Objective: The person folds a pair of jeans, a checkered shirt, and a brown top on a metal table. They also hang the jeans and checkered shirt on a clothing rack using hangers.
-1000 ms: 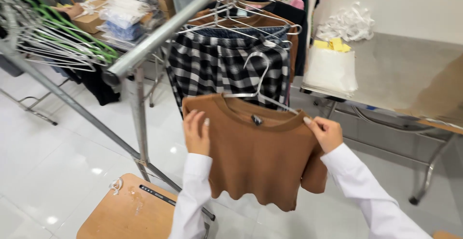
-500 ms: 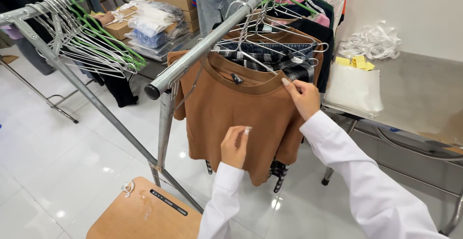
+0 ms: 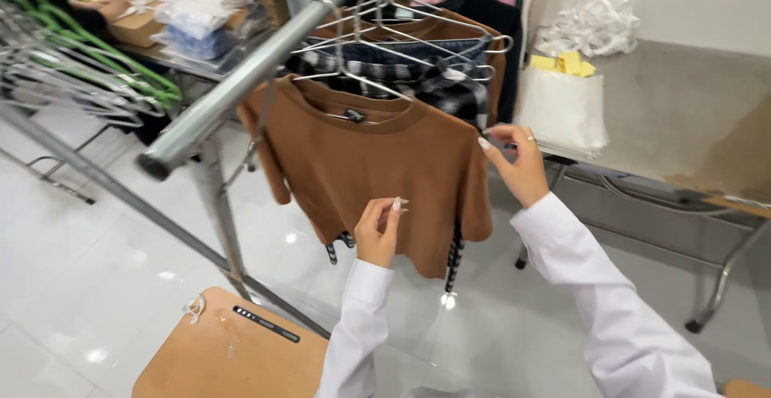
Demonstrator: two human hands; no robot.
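Note:
A brown short-sleeved shirt (image 3: 377,157) hangs on a metal wire hanger (image 3: 361,83) from a grey clothes rail (image 3: 241,85). My right hand (image 3: 520,165) pinches the shirt's shoulder at the hanger's end. Lower down, my left hand (image 3: 379,229) rests in front of the shirt, fingers bunched together against the fabric; nothing shows in it. Both arms wear white sleeves. Behind the brown shirt hangs a black-and-white plaid garment (image 3: 426,77), with its hem showing below.
More clothes hang further along the rail. A second rack of empty green and metal hangers (image 3: 88,69) stands left. A grey table (image 3: 691,117) at right holds a white bag (image 3: 562,109). A wooden seat (image 3: 233,358) is below. Boxes with bagged items (image 3: 201,12) sit behind.
The brown shirt went from held in front of me up onto the rail. My left hand dropped from its shoulder to its lower front; my right hand stays at the other shoulder.

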